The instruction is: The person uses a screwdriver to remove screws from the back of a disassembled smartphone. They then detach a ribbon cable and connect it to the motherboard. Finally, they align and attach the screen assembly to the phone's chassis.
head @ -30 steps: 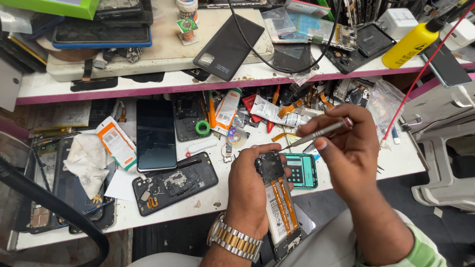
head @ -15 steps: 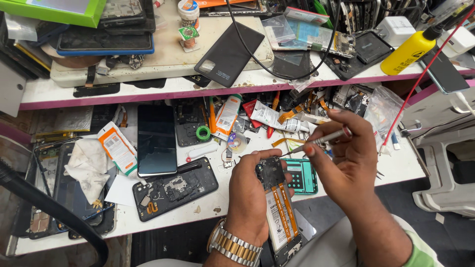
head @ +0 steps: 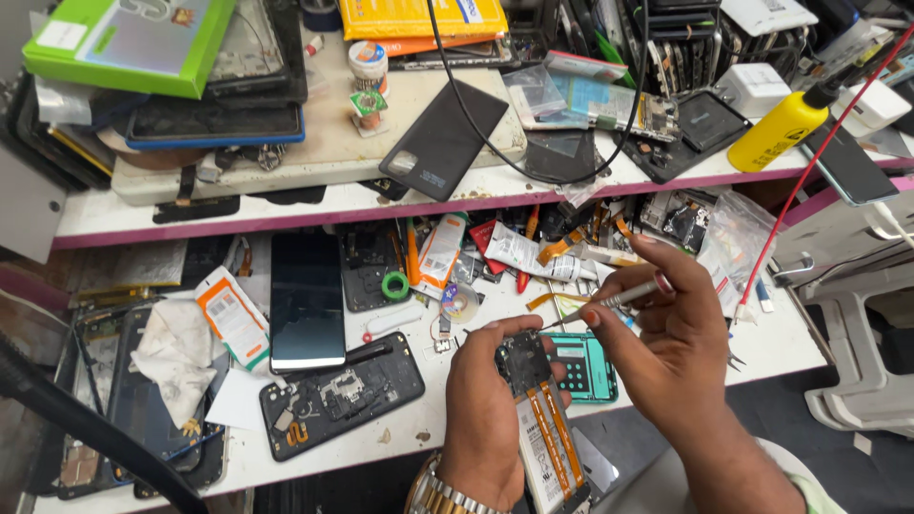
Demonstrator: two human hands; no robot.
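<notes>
- The left hand (head: 490, 409) grips an opened phone (head: 541, 419) upright; orange flex strips run down its battery
- The right hand (head: 666, 347) pinches a slim metal tool (head: 609, 301), tip just above the phone's top
- A teal card (head: 583, 366) lies behind on the white bench (head: 419, 433)

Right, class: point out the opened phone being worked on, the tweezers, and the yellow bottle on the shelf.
opened phone (head: 543, 433), head view: on the orange flex cables over its battery.
tweezers (head: 619, 298), head view: on the metal shaft between the right hand's fingers.
yellow bottle (head: 776, 133), head view: on the middle of its body.

Phone repair workshop: dismantled phones (head: 341, 406) everywhere.
</notes>
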